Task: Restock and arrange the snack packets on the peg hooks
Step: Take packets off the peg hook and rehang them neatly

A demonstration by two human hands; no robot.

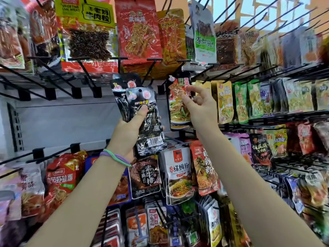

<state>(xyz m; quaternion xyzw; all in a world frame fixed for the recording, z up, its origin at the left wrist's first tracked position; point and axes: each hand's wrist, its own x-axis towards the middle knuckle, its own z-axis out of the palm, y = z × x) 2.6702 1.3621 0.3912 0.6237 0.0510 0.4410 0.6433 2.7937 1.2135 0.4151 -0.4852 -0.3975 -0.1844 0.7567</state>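
A: Open passage? Landmark: black packets (142, 118), gripped by left hand (127, 132).
B: Left of black packets: bare grey back panel (62, 120), unobstructed.
A: Obstructions?
B: Above: black peg hooks (85, 73) jutting outward. Right: right hand (199, 107) at orange-green packet (178, 104). Below: crowded hanging packets (179, 175), packed close.

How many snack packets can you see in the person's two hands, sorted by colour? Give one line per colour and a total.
Black packets, held in the left hand: 2
Orange packet, pinched by the right hand: 1
Total: 3
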